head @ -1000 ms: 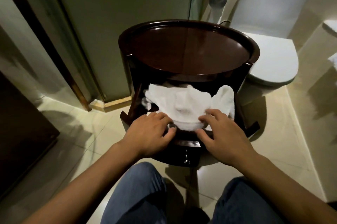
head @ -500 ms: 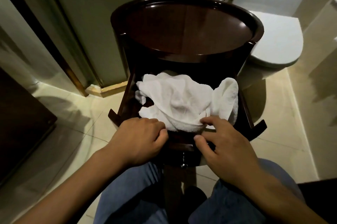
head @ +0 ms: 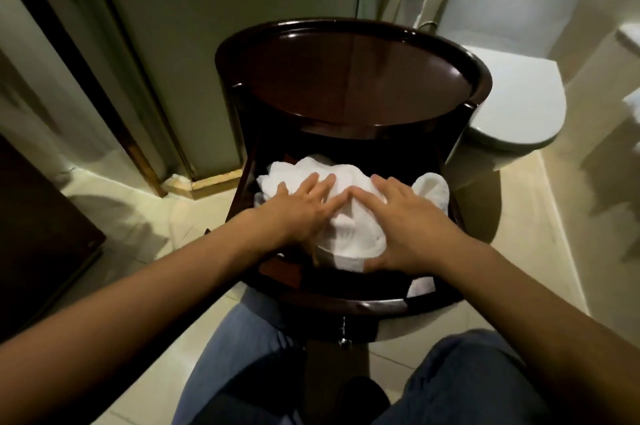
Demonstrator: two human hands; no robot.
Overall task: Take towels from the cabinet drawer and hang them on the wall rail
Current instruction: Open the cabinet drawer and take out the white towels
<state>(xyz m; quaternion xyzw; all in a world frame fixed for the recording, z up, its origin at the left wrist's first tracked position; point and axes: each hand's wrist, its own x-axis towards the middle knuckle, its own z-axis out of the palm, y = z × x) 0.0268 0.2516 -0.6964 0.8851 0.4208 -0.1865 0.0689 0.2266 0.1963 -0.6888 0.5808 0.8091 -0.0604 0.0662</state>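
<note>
Standing against the wall, dark round cabinet (head: 349,78), white toilet (head: 512,102) just beside it on the right. Drawer (head: 346,300) pulled out at the front. White towels (head: 346,234) bunched inside, under both hands. Left hand (head: 304,206) flat on the heap, fingers spread. Right hand (head: 408,220) likewise spread, thumb at the towel's near edge. Nothing pinched.

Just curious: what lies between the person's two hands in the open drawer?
In the head view, only a bunched white towel lies between the left hand and right hand.
</note>
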